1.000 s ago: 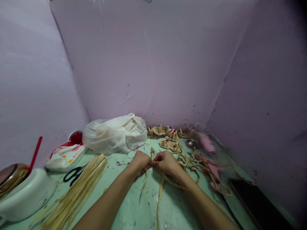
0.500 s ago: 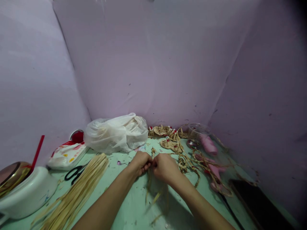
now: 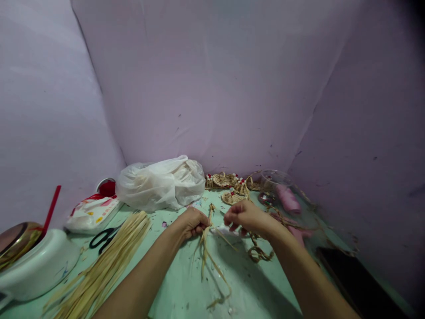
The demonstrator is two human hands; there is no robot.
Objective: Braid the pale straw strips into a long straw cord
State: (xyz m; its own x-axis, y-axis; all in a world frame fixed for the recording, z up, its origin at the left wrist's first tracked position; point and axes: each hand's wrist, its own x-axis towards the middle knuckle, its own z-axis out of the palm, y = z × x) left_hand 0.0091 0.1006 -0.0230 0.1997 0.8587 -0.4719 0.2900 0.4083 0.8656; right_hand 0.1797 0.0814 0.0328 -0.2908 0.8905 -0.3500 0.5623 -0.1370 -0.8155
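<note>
My left hand (image 3: 194, 223) is closed in a pinch on a thin straw braid (image 3: 210, 215), whose finished end points away from me. Loose straw strands (image 3: 206, 252) fan out below those fingers onto the table, one curving to the right. My right hand (image 3: 247, 218) hovers to the right of the braid, apart from my left hand. Its fingers are curled inward and slightly blurred; what they pinch is too small to make out. Coils of braided straw cord (image 3: 259, 253) lie partly hidden beneath my right wrist.
On the left are a bundle of flat straw strips (image 3: 109, 266), black scissors (image 3: 102, 239), a white pot (image 3: 43, 266) and a wipes pack (image 3: 94, 215). A plastic bag (image 3: 162, 184), woven straw pieces (image 3: 226, 180), a pink roll (image 3: 288, 199) and a dark flat object (image 3: 358, 283) stand farther around.
My right hand has moved away from my left, to the right and slightly up, now covering part of the cord coils. My left hand keeps its pinch on the braid; the loose strands have spread.
</note>
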